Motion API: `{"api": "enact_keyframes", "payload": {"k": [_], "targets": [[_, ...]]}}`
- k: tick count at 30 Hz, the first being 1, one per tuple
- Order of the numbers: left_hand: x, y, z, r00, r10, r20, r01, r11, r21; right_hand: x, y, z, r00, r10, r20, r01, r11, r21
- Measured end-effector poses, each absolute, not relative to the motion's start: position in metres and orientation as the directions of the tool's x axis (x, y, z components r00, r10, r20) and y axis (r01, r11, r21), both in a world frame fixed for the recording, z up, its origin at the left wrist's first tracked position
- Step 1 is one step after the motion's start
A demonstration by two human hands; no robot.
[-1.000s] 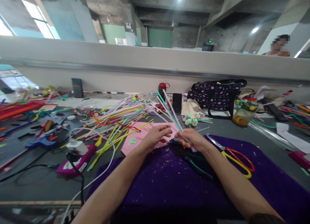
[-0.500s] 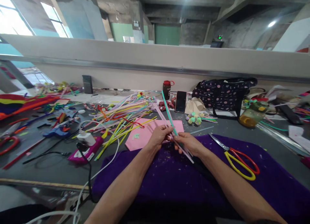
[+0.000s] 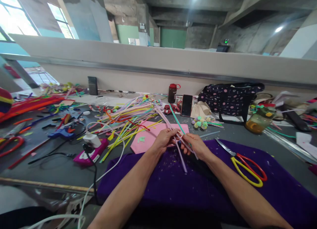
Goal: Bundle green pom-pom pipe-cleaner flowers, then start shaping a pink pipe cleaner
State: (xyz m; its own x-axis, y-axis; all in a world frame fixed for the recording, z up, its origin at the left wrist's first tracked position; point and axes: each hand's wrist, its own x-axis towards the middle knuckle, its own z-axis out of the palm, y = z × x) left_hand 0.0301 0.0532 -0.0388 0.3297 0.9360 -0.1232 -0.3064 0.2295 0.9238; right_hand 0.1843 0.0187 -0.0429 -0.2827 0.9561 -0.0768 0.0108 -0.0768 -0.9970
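My left hand (image 3: 164, 141) pinches pale lilac pipe cleaners (image 3: 182, 161), which slant from the upper left down past my fingers over the purple cloth (image 3: 170, 192). Beside it, my right hand (image 3: 197, 145) has its fingers closed around a teal pipe cleaner (image 3: 175, 117) and seems to touch a lilac one too. The stems cross between the two hands, and the fingers partly hide where they meet. Just beyond my hands lies a pink sheet (image 3: 137, 144) with small pale green bits on it. Scissors (image 3: 244, 164) with red and yellow handles rest right of my right hand.
Many loose pipe cleaners (image 3: 123, 115) are heaped at the back left. A magenta power strip (image 3: 91, 153) with a white plug and cables sits left. At the back stand a bottle (image 3: 172, 93), a phone (image 3: 186, 105), a patterned bag (image 3: 228, 98) and a jug with amber liquid (image 3: 257, 121).
The teal pipe cleaner has shifted right, toward my right hand, and tilts more. One lilac end now hangs lower, apart from the others. The whole view has shifted slightly.
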Motion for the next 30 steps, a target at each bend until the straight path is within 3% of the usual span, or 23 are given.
{"api": "enact_keyframes", "payload": {"k": [11, 21, 25, 30], "targets": [[0.0277, 0.0527, -0.0332, 0.384, 0.915, -0.124, -0.357, 0.271, 0.894, 0.1860, 0.0179, -0.0412, -0.249, 0.967, -0.058, -0.013, -0.063, -0.998], [0.0215, 0.0580, -0.0389, 0.259, 0.960, -0.110, -0.349, 0.200, 0.916, 0.1885, 0.0222, -0.0437, -0.133, 0.990, -0.046, 0.022, -0.044, -0.999], [0.0212, 0.0576, -0.0376, 0.235, 0.966, -0.111, -0.376, 0.195, 0.906, 0.1902, 0.0218, -0.0403, -0.180, 0.981, -0.074, -0.043, -0.083, -0.996], [0.0233, 0.0564, -0.0368, 0.323, 0.929, -0.180, -0.400, 0.307, 0.863, 0.1911, 0.0199, -0.0380, -0.347, 0.935, -0.072, -0.159, -0.135, -0.978]]}}
